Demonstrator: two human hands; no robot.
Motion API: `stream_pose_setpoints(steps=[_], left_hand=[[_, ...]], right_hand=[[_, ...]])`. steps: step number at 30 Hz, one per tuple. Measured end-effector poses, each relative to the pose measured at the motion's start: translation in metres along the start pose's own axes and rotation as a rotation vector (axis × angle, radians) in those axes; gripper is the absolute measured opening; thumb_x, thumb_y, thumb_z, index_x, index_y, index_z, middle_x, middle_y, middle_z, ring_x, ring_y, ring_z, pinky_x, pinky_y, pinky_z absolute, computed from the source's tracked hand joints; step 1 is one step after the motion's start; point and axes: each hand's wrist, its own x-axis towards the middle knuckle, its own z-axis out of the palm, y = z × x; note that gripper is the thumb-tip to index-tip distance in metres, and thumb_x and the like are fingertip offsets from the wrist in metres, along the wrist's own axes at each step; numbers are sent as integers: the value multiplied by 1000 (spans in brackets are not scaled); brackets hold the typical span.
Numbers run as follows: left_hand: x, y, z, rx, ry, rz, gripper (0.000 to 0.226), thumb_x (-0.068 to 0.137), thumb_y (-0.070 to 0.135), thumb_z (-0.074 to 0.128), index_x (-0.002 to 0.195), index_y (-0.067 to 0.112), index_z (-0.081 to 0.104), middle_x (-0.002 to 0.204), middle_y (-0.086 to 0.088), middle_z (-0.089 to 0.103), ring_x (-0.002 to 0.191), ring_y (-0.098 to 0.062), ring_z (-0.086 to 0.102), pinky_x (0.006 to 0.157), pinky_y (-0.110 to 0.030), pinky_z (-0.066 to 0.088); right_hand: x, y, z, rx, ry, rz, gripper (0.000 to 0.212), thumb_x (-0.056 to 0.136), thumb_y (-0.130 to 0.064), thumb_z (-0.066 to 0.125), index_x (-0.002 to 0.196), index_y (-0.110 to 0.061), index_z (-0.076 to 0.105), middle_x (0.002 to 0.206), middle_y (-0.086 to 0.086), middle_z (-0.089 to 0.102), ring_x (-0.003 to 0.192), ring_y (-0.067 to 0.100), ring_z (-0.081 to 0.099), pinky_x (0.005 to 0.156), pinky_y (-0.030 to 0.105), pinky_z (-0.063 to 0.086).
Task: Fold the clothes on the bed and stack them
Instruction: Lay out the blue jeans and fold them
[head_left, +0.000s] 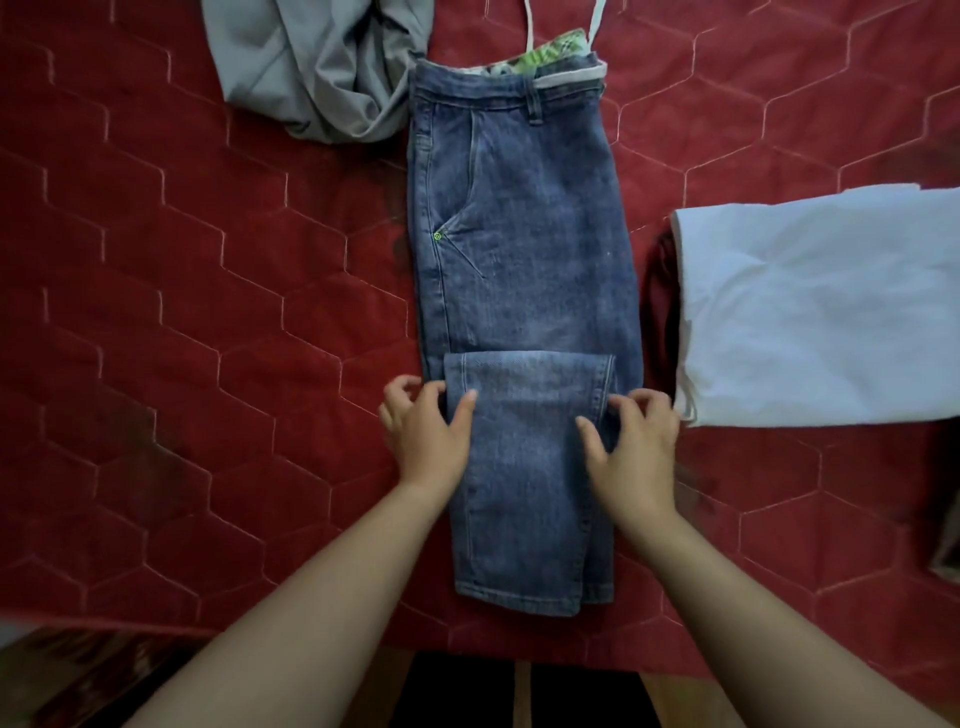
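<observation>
Reaching forward over the near edge of a bed covered in a red quilted bedspread (208, 312), a person works on a pair of blue jeans (524, 234) laid lengthwise down the middle of the spread, waistband at the far end. Nearest the camera, the leg portion of the jeans is folded back over itself, its hems ending just short of the near edge of the bed and its upper fold line lying across the thigh area. The left hand (423, 431) pinches the left edge of that folded section, thumb on top of the denim and fingers curled round the side. The right hand (631, 441) grips the right edge of the jeans the same way, thumb pressed on the cloth and fingers hooked over the seam. To the right of the jeans, close beside but apart from them, sits a folded white garment (821, 312) atop something dark red that shows only at its left side. Beyond the waistband, a green patterned fabric (550, 52) peeks out, with two pale straps running off the top. To the far left of the jeans, touching the waistband corner, lies a crumpled grey garment (311, 67).
</observation>
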Motion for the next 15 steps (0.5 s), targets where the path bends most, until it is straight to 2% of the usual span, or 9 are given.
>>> stream_pose_setpoints(steps=[2,4,6,9,10,12,15], left_hand=[[12,8,-1,-44,-7,-40,41,87,46,56,104,9,63,121,-8,42,114,-26,36,98,-29,26],[21,14,-2,-167,-51,-127,39,89,44,53,100,8,63,113,-6,51,109,-24,45,94,-29,33],[21,16,-2,-315,-98,-159,30,92,38,53,94,9,61,96,-2,61,93,-21,56,75,-26,39],[12,16,-6,-365,-91,-99,20,93,33,51,84,15,54,76,5,58,72,-13,54,55,-15,35],[9,17,-8,-374,-80,-74,19,94,32,49,83,16,52,74,6,56,69,-12,52,54,-14,36],[10,23,-17,-424,-50,-16,18,94,31,48,83,18,48,73,6,54,68,-11,50,57,-22,38],[32,51,-43,-532,38,127,15,94,25,49,86,12,48,74,2,52,69,-14,47,66,-34,39]], right_hand=[[11,-7,1,109,-21,56,37,85,-32,65,107,-3,56,108,9,49,101,25,49,86,32,41],[17,-14,3,199,10,112,38,85,-34,64,110,-7,54,108,4,51,99,19,52,82,27,41],[18,-19,4,241,54,128,36,86,-31,64,113,-8,55,110,4,51,98,17,52,83,26,42],[15,-24,3,274,121,93,20,85,-22,65,98,-8,61,95,2,54,85,18,55,76,21,39],[16,-26,1,305,133,88,14,85,-21,65,92,-9,61,89,1,57,81,17,56,75,22,40],[25,-34,-8,399,151,87,8,87,-21,62,87,-15,57,79,-5,60,75,13,56,75,28,45],[59,-58,-31,519,195,59,8,91,-22,54,88,-23,47,78,-9,58,76,14,58,74,33,45]])
